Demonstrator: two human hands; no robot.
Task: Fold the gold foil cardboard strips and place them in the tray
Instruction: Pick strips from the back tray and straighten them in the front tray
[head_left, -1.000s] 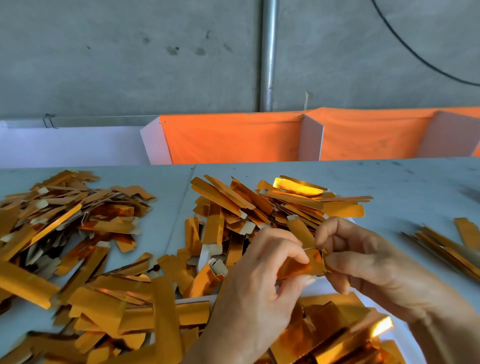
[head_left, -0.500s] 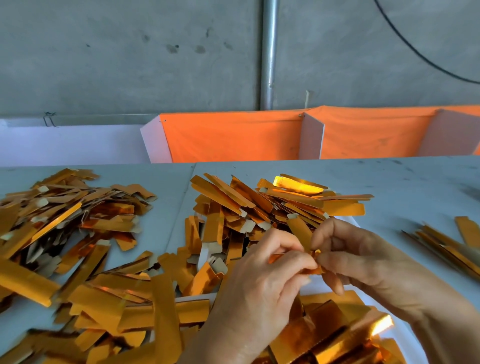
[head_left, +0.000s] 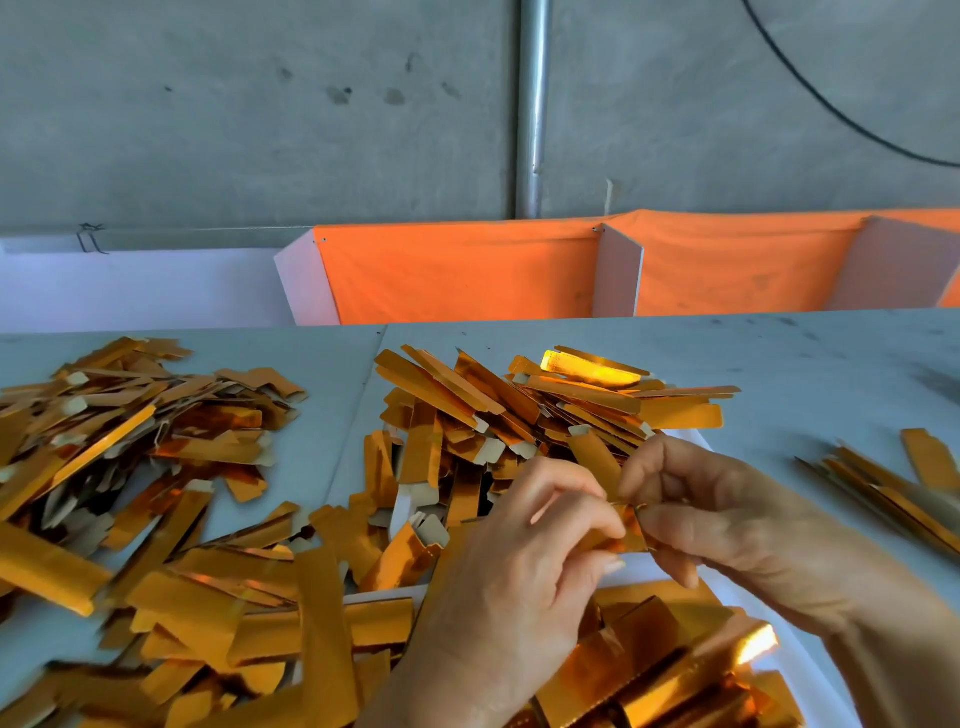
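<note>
Mid-fold, judging by the pose; left hand (head_left: 524, 577) and right hand (head_left: 727, 525) both pinching one strip (head_left: 621, 535) between them, held above the tray (head_left: 810, 670); left thumb and forefinger clamped on strip's left part, right thumb and forefinger clamped on its right end; other fingers loosely curled; strip mostly hidden by fingers, fold state hard to tell, looks partly creased.

Progress: well short of done, as a guess; tray at lower right, white rim showing, already holding a batch of folded pieces (head_left: 670, 670); exact count impossible, blurred and overlapping; big flat pile (head_left: 130, 447) at left, middle heap (head_left: 519, 410) beyond the hands, near pile (head_left: 249, 623) at lower left spilling toward tray edge; small stack (head_left: 893, 488) at far right, well apart from hands; cannot tell which heaps are folded and which raw, some show white tabs; left to do: finish this crease, drop strip in tray, repeat for the many loose ones.

Writing: none readable; no brand, no label on strips, tray or table (head_left: 779, 364); orange dividers (head_left: 457, 275) behind table plain; grey wall (head_left: 260, 104) with pipe (head_left: 530, 104) and black cable (head_left: 831, 109), no markings legible.
</note>
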